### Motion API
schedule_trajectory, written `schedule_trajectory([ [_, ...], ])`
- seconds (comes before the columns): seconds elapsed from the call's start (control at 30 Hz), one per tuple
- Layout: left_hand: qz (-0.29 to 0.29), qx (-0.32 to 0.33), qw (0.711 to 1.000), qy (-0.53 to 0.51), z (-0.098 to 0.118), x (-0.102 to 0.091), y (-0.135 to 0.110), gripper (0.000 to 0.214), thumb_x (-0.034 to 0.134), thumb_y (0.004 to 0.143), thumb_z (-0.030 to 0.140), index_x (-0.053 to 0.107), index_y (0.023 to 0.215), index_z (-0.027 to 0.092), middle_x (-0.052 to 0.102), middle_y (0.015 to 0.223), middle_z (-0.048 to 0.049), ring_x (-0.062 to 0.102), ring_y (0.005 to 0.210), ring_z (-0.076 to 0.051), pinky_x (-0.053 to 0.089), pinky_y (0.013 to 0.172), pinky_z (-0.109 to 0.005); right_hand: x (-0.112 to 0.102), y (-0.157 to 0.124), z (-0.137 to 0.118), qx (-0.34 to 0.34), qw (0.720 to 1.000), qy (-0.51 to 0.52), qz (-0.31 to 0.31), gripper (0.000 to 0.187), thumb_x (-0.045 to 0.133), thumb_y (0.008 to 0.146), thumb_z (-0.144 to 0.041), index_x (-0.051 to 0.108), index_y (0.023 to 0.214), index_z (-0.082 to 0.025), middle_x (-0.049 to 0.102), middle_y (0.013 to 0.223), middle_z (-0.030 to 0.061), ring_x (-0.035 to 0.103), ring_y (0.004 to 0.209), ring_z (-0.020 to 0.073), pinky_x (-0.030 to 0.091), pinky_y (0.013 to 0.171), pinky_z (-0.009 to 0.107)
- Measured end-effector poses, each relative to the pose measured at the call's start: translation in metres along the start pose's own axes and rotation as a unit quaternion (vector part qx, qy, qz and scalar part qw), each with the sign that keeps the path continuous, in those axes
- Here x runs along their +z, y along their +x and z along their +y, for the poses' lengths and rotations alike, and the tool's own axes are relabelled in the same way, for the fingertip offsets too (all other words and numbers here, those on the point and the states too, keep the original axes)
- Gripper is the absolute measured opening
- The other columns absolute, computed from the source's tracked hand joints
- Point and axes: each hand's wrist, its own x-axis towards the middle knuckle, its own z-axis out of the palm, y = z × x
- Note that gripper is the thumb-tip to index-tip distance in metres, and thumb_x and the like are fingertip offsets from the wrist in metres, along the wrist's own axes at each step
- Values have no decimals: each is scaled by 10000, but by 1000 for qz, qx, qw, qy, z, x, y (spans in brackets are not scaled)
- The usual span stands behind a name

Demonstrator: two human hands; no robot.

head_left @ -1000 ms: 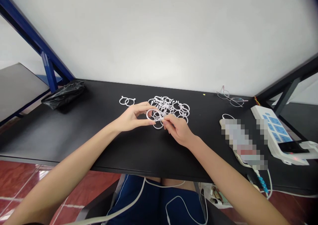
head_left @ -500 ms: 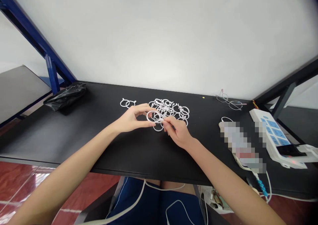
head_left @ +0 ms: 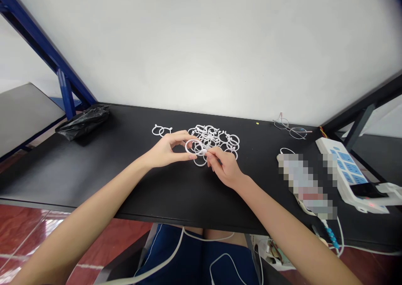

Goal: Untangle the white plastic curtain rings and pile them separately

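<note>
Over blk table (head_left: 176, 197), both hands (head_left: 165, 151) hold wht ring (head_left: 186, 147) nr ring pile (head_left: 210, 136).

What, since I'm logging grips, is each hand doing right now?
Left hand: holding a white ring between thumb and fingers.
Right hand: closed, pinching the same ring at its right side.

A crumpled black bag (head_left: 83, 123) lies at the tabletop's (head_left: 188, 197) far left corner. Eyeglasses (head_left: 298, 133) rest by the far edge, toward its right end. A white power strip (head_left: 351, 167) lies near the right edge, beside a pixelated device (head_left: 306, 184).
</note>
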Motion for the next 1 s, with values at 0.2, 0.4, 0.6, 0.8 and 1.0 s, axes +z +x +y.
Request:
schedule_trajectory([
  [0.2,13,5,1000,15,4,-1,0,349,742,778,272,661,1103,174,539,878,-18,553,821,-124,526,785,-277,0,1,-1,9,1000,-1,-4,167,408,1002,-259,516,886,-209,556,643,-41,507,495,73,403,534,196],
  [0.4,106,0,967,232,1,-3,1,347,687,823,376,659,1100,169,589,858,-31,561,812,-159,491,786,-309,1,1,-2,11,1000,-12,-1,172,416,998,-271,535,893,-205,551,640,-36,512,527,82,407,554,202],
  [0.6,170,-79,818,544,-17,-14,-2,371,585,889,426,636,1148,165,627,970,-95,560,913,-256,426,837,-393,1,1,-3,23,1000,-10,-7,184,433,992,-322,553,921,-202,538,634,-34,503,533,87,408,551,204],
  [0.8,142,-130,781,593,-14,-19,-4,407,494,927,471,631,1161,167,619,1020,-128,563,960,-288,416,827,-392,1,2,-3,18,1000,-4,-5,192,438,987,-345,561,958,-201,528,618,-42,498,509,83,411,536,199],
  [1.0,99,-176,760,618,-19,-18,-5,438,465,936,467,631,1179,143,620,1078,-165,555,1009,-323,424,824,-416,1,1,-3,24,1000,-2,-9,196,438,985,-345,563,964,-194,529,613,-42,504,501,84,412,534,199],
])
